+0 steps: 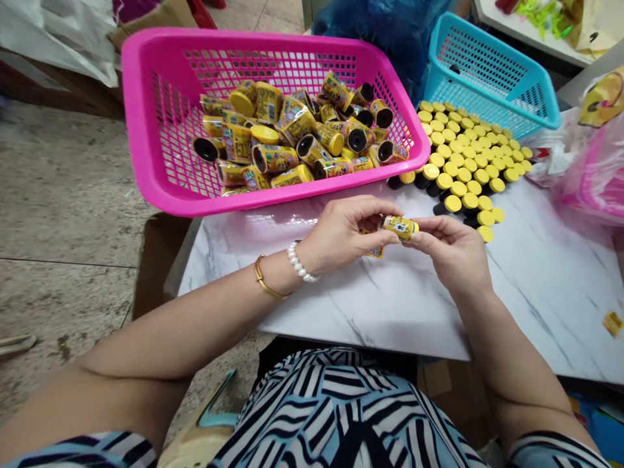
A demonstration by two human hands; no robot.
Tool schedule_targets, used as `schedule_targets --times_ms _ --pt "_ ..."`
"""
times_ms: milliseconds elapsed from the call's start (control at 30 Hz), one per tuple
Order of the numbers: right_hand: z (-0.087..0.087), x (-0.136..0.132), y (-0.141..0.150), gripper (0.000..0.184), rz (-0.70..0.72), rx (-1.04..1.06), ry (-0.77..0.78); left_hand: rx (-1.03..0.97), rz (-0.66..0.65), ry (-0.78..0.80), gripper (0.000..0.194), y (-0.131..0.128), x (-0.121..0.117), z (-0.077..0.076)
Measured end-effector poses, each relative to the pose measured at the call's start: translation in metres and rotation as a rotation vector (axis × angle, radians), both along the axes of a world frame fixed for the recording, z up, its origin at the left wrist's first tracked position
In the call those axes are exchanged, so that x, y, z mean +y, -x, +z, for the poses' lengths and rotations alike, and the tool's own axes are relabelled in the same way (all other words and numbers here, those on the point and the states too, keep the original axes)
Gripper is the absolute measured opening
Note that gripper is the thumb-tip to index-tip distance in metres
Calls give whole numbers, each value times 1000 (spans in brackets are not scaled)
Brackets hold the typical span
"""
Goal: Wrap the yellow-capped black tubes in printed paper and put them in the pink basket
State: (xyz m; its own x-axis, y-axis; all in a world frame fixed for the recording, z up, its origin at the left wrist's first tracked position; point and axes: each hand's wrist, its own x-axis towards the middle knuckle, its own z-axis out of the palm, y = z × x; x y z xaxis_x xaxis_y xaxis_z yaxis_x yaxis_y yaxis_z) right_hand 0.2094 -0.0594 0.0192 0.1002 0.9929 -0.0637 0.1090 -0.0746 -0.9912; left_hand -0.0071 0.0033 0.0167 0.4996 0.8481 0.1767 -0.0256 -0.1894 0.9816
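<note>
Both my hands pinch a small yellow labelled bottle (400,227) above the table. My left hand (341,234), with a gold bangle and a pearl bracelet on its wrist, grips the bottle's left end. My right hand (451,253) holds the other end between thumb and fingers. A scrap of yellow label (375,252) shows beneath my left fingers. Just ahead, a pink plastic basket (273,195) holds a loose heap of similar labelled bottles (292,130). Beyond my right hand, many yellow caps on dark bottles (463,162) stand packed together.
The white marble-patterned table (390,312) has a small yellow scrap (613,323) near its right edge. A blue basket (487,78) stands behind the capped bottles, and pink plastic bags (595,182) lie at the right. A concrete floor (63,195) lies left.
</note>
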Motion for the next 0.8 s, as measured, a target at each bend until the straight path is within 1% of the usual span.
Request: schedule_targets --times_ms 33,67,100,167,200,233,267,333,367,400,433,500,567,600,733,800 --pt "-2 1 -1 28 32 27 41 35 14 -68 30 0 0 1" --pt "-3 1 -1 27 50 31 30 58 20 -104 30 1 0 2" --pt "-4 1 -1 27 49 4 -37 63 15 -99 30 1 0 3" --pt "-6 -1 1 29 17 -108 -259 33 -21 9 32 2 0 4" --pt "-6 -2 1 32 10 -152 -340 7 -54 85 34 2 0 4" --pt "-6 -2 1 36 24 -169 -368 -23 -92 156 37 2 0 5" --pt "-6 -1 0 41 63 -155 -344 -48 -130 219 40 1 0 5" --pt "-6 3 -3 52 177 -80 -236 -74 -183 330 46 0 0 5" --pt "-6 5 -6 53 235 -54 -206 -73 -198 384 46 -1 1 4" --pt "-6 6 -8 48 275 -43 -205 -63 -214 438 47 -1 1 4" --pt "-6 7 -9 40 291 -37 -229 -48 -231 488 49 -2 1 4" --pt "-7 8 -11 22 257 -22 -285 -39 -263 558 54 -2 2 3" --pt "-9 7 -10 15 189 -1 -305 -61 -291 594 59 -3 3 1" --pt "-9 7 -9 16 173 3 -297 -74 -296 605 60 -3 3 0" --pt "-11 4 -3 43 214 -13 -243 -83 -279 628 65 -4 4 -5" --pt "-10 3 -2 47 240 -38 -265 -81 -284 610 66 -5 1 -4"
